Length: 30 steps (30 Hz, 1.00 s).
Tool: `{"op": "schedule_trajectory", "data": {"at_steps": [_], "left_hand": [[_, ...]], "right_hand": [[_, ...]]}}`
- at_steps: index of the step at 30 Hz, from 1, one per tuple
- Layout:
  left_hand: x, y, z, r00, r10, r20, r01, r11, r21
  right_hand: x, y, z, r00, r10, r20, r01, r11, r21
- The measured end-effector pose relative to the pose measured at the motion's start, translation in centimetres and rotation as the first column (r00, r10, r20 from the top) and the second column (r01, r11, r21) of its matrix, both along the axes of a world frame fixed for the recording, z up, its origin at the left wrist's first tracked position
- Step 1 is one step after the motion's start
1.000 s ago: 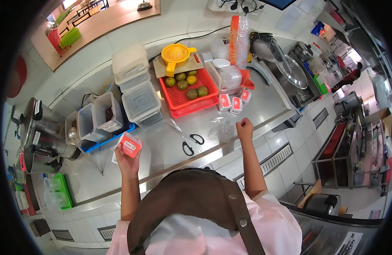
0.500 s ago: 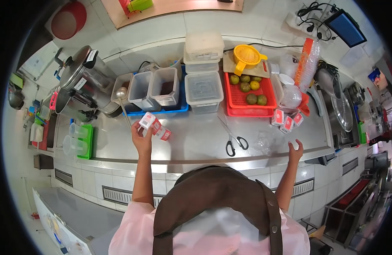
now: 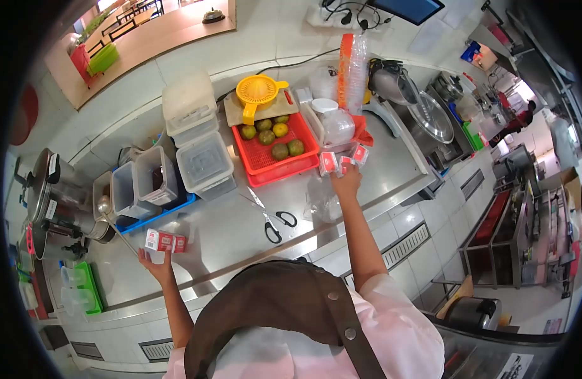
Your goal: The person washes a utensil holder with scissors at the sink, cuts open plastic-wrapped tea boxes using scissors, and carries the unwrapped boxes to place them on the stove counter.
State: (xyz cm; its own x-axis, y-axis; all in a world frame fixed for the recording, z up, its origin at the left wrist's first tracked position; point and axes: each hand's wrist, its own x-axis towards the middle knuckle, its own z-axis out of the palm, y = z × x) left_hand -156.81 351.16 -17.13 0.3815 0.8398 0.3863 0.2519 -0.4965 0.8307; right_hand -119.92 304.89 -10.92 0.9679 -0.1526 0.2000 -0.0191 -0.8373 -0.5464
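Note:
Several small red-and-white boxes (image 3: 166, 241) stand in a row on the steel counter at the left. My left hand (image 3: 157, 268) is just in front of them, thumb and fingers apart, with nothing held. Over at the right, my right hand (image 3: 346, 180) has its fingers round a small red-and-white box (image 3: 346, 164). Another such box (image 3: 328, 164) stands to its left and one more (image 3: 360, 154) to its right. Scissors (image 3: 272, 221) with black handles lie on the counter between my hands, beside a crumpled clear plastic bag (image 3: 322, 201).
A red basket (image 3: 265, 165) of green fruit stands at the back, a yellow juicer (image 3: 257, 91) behind it. Left of it are lidded plastic tubs (image 3: 205, 161) and open containers on a blue tray (image 3: 157, 215). A ladle (image 3: 117, 228) leans out leftmost. Stacked cups (image 3: 353, 72) rise at the back right.
My view has swung right. My left hand has let go of the box it held, which now stands in the row. My right hand has reached forward to the boxes at the right and taken hold of one.

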Motion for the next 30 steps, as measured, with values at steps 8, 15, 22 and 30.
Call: {"op": "schedule_trajectory", "data": {"at_steps": [8,15,22,30], "left_hand": [[1.8,-7.0,8.8,0.998,0.001,0.059,-0.018,0.957,0.288],[5.7,-11.5,6.0,0.871,-0.482,0.098,0.491,0.843,-0.220],[12.7,-18.3,8.9,0.712,-0.471,0.520,0.613,0.055,-0.788],[12.1,-16.4,12.9,0.741,-0.544,0.394,0.671,0.571,-0.472]], "right_hand": [[4.2,3.6,-3.0,0.990,0.113,-0.086,-0.140,0.876,-0.462],[-1.2,2.8,-1.1,0.934,0.333,-0.128,-0.174,0.738,0.651],[-13.7,11.2,4.0,0.465,0.885,-0.027,-0.516,0.295,0.804],[-14.6,9.7,-4.3,0.689,0.616,-0.382,-0.669,0.743,-0.008]]}}
